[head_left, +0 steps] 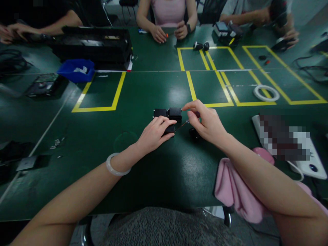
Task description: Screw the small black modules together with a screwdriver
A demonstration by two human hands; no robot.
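Observation:
My left hand (153, 135) is closed on a small black box-shaped part (170, 129), pressing it to the green table with fingers over its top. My right hand (206, 121) grips a thin screwdriver (182, 125), whose shaft slants down to the left. Its tip is at the right edge of the held part; whether it touches is too small to tell. Just beyond, two similar black boxes, a left one (160, 112) and a right one (175, 113), sit side by side. Under my right hand lies a small black piece (194, 133), partly hidden.
Yellow tape (114, 108) marks rectangles on the table. A blue bin (77, 71) stands by a long black case (97, 48). At right are a white tape ring (266, 93), a pink cloth (234, 188) and a white power strip (314, 164). Other people sit across the table.

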